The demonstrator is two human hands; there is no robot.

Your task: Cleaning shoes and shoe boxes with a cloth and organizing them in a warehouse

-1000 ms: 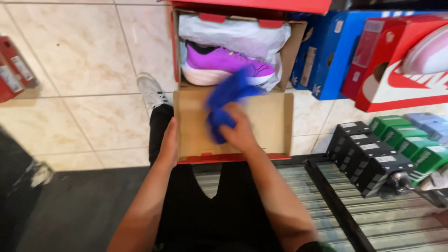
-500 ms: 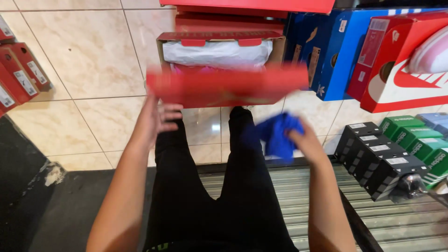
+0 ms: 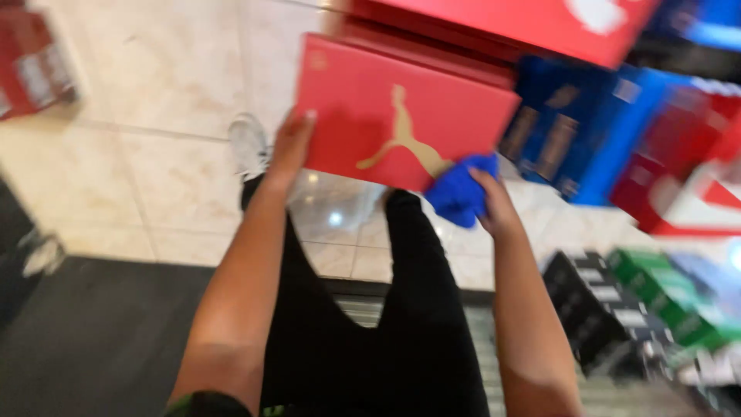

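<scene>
A closed red shoe box [image 3: 401, 116] with a gold emblem on its lid fills the upper middle of the head view. My left hand [image 3: 289, 147] grips the box's left side. My right hand [image 3: 490, 205] presses a crumpled blue cloth [image 3: 459, 193] against the box's lower right corner. Below the box are my black trousers [image 3: 417, 309] and one white shoe [image 3: 248, 143] on the tiled floor.
Another red box [image 3: 502, 19] sits above and behind. Blue [image 3: 587, 131] and red boxes [image 3: 695, 162] stack at the right, with small black [image 3: 594, 309] and green boxes [image 3: 664, 293] lower right. A dark mat [image 3: 93, 340] lies lower left; red boxes [image 3: 35, 62] stand far left.
The box's lid has gone from half raised to shut, and the box now sits lifted between both hands. My right hand with the blue cloth moved up to the box's corner.
</scene>
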